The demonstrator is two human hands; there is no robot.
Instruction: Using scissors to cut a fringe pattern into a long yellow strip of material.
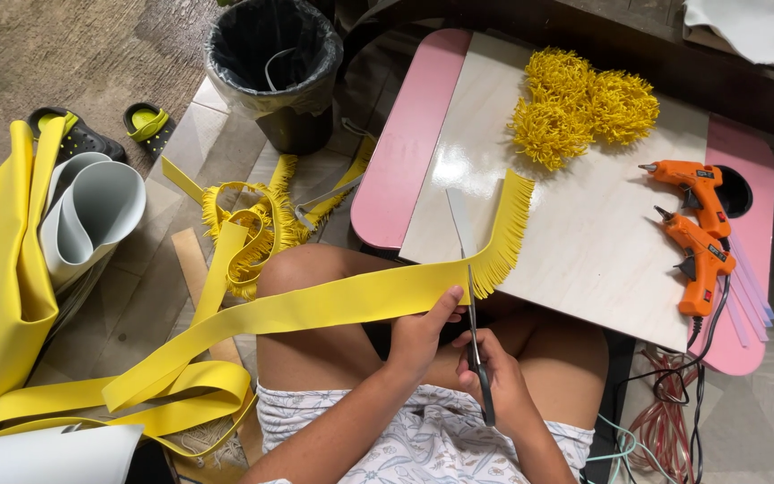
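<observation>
Currently left hand pinches yellow strip taut for cutting; right hand grips scissors, blades probably open, pointing 12 o'clock at the fringe.

There are two orange glue guns on the worktop. Three yellow fringe pompoms lie together there. One pair of scissors is in use, and one long yellow strip. On the floor stand one black bin and two sandals.
</observation>
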